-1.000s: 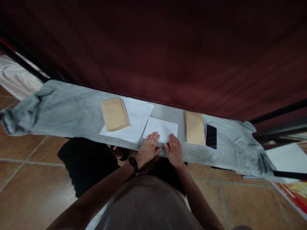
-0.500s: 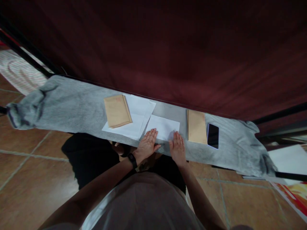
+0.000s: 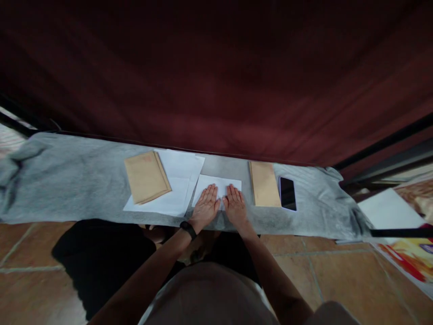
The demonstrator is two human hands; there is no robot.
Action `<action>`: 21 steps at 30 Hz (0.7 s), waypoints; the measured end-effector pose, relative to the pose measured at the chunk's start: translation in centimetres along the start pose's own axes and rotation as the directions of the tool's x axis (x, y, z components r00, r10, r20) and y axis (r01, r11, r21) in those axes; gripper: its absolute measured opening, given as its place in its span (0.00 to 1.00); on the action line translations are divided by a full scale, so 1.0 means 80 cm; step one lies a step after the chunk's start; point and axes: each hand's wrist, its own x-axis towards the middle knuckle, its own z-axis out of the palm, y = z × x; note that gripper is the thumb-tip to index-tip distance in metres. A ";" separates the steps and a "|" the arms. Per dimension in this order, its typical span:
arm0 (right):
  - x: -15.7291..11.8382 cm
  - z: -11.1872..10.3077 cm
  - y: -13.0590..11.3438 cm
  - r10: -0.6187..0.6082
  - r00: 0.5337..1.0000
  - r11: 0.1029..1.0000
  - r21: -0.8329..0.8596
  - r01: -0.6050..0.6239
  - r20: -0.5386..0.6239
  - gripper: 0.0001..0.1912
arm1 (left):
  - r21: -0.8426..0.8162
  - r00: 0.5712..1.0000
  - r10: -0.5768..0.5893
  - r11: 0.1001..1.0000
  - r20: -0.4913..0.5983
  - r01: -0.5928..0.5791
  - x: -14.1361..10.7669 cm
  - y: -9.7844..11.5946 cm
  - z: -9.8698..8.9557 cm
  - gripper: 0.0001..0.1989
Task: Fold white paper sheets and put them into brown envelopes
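Mid-frame, our left hand (image 3: 204,207) and right hand (image 3: 235,206) lie flat, unclenched, on white paper (image 3: 219,180) over grey cloth (image 3: 91,180), dark red curtain (image 3: 216,90) above, floor tiles (image 3: 348,280) lower right

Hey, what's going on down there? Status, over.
Left hand and right hand flat on small white sheet. Brown envelopes on larger sheets to the left. Nothing on top but hands.

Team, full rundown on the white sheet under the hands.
The white sheet looks like plain paper, roughly rectangular, no print discernible. It lies flat on the grey cloth, between larger white papers and a brown stack. The left hand and right hand rest on it, hiding part of its near side.
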 end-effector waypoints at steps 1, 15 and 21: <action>0.000 0.002 0.004 0.016 1.000 1.000 -0.005 -0.016 -0.020 0.29 | 0.003 1.000 -0.012 1.000 -0.008 0.012 0.000 -0.002 0.000 0.29; 0.002 -0.006 0.025 0.145 0.984 0.989 0.012 -0.144 -0.100 0.28 | -0.017 0.992 -0.116 0.993 -0.044 0.115 0.009 -0.009 -0.004 0.29; 0.028 0.002 0.000 0.014 1.000 0.998 0.069 -0.013 -0.015 0.26 | -0.017 0.997 -0.078 0.997 -0.006 0.078 0.036 -0.003 -0.002 0.29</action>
